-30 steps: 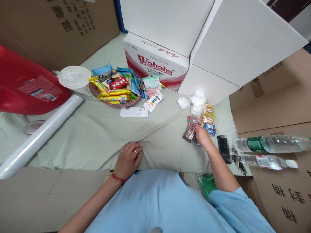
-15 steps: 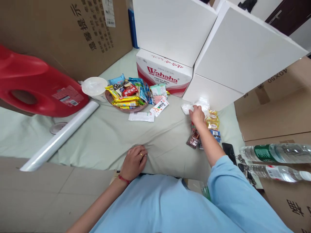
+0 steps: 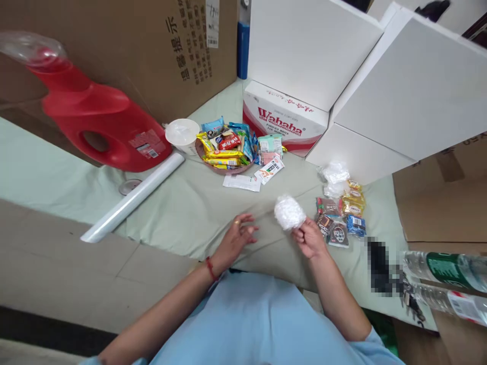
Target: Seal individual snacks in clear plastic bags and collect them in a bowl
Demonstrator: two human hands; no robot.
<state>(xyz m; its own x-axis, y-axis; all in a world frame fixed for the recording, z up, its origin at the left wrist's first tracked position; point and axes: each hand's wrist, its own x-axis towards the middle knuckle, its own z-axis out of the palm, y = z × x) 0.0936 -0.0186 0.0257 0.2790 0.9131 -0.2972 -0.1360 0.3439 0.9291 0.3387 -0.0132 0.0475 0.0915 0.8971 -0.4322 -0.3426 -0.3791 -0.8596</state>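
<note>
The right hand pinches 1 roundish white plastic bundle by its near edge over the tabletop, ahead and rightward of the empty left hand, whose loosely spread fingers stand apart from it.

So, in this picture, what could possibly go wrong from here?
The crumpled white plastic bundle might slip: the right hand pinches only its edge. The white plastic roll juts past the table, so a bump may tip it off. Snack packets heaped above the rim of the basket could slide out if knocked.
</note>
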